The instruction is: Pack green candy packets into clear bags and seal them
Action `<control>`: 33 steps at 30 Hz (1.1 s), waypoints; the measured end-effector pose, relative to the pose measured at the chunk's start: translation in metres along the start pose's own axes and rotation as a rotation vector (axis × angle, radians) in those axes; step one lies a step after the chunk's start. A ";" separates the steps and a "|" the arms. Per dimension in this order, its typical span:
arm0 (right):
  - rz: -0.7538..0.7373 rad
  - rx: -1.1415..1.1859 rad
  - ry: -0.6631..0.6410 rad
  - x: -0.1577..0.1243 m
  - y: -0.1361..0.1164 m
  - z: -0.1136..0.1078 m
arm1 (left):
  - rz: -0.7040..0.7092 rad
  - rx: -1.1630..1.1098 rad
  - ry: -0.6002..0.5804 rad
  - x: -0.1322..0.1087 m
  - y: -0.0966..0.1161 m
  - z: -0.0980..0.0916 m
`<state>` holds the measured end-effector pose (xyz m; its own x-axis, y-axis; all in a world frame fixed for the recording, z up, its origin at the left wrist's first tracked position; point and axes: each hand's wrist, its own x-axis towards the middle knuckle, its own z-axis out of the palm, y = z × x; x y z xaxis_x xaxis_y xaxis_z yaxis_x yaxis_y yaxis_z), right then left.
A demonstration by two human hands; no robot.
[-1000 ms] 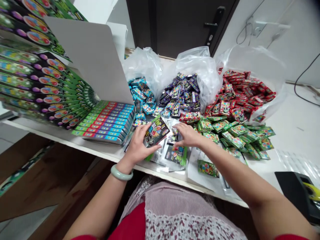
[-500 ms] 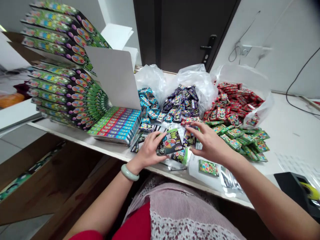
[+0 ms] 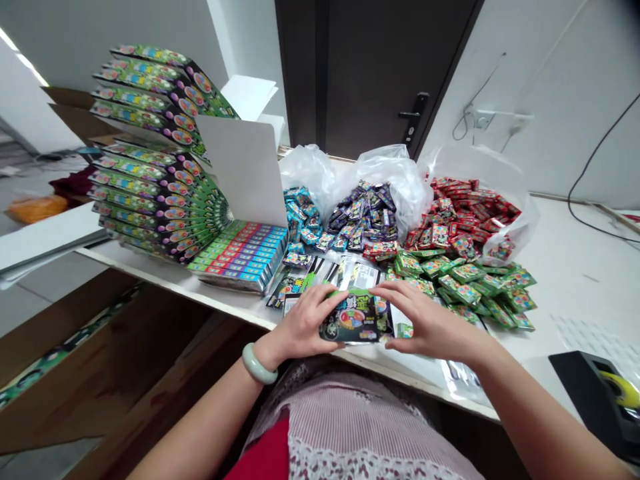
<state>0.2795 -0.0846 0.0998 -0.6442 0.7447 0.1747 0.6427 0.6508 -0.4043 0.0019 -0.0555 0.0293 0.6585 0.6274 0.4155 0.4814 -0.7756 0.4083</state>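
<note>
A flat black packet (image 3: 350,317) with a green top edge and a colourful round picture lies face up in my left hand (image 3: 307,323), its thumb and fingers pinching the left side. Just behind its right end shows a second dark printed packet (image 3: 384,319), which my right hand (image 3: 430,320) grips between thumb and fingers. The two packets overlap over the table's front edge. Beneath and behind them, several flat printed pouches (image 3: 327,269) lie on the table. A small green box (image 3: 405,330) is partly hidden beside my right fingers.
Piles of small blue boxes (image 3: 303,213), purple boxes (image 3: 367,210), red boxes (image 3: 460,213) and green boxes (image 3: 483,290) spread across the table. An open display box (image 3: 240,253) with rows of small boxes stands left, beside stacked cartons (image 3: 170,173). A black tape dispenser (image 3: 595,393) sits right.
The hands have drawn together and slightly toward my body, bringing the two packets from apart to overlapping. The black packet has turned nearly level. The camera view has shifted a little.
</note>
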 end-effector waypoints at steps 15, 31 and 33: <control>0.339 0.315 0.454 0.017 0.018 0.053 | -0.131 -0.002 0.091 -0.012 -0.008 0.005; 0.392 0.019 0.044 0.285 0.128 0.112 | -0.337 -0.019 0.066 -0.026 -0.052 -0.027; 0.406 0.036 0.015 0.292 0.128 0.118 | -0.341 -0.022 0.057 -0.025 -0.058 -0.027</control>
<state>0.1248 0.1986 -0.0069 -0.3344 0.9424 0.0074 0.8285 0.2977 -0.4743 -0.0584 -0.0248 0.0171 0.4280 0.8536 0.2969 0.6549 -0.5193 0.5490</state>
